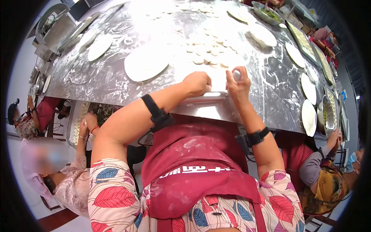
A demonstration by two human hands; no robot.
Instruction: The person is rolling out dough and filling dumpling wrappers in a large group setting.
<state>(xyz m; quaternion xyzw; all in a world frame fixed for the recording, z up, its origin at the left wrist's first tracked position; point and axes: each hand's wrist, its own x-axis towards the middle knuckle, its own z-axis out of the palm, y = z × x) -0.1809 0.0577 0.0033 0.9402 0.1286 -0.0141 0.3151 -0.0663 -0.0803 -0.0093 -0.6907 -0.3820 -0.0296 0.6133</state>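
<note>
My left hand (198, 83) is curled closed at the near edge of the floured metal table (266, 104). To its right, my right hand (239, 83) is raised slightly, its fingers bent round a pale, greyish thing that I cannot make out. A pale, narrow strip (214, 94) lies between the hands at the table edge; glare hides its kind. Just beyond them sit several small, round, flattened dough pieces (210, 50). A large white flat disc (145, 63) rests left of my left hand.
More white discs lie left (100, 47) and right (308, 118). A metal bowl of green filling (327, 112) stands at the right edge, with trays (301, 38) farther back. Co-workers sit close at left (73, 178) and right (324, 174). Strong glare washes out the table's middle.
</note>
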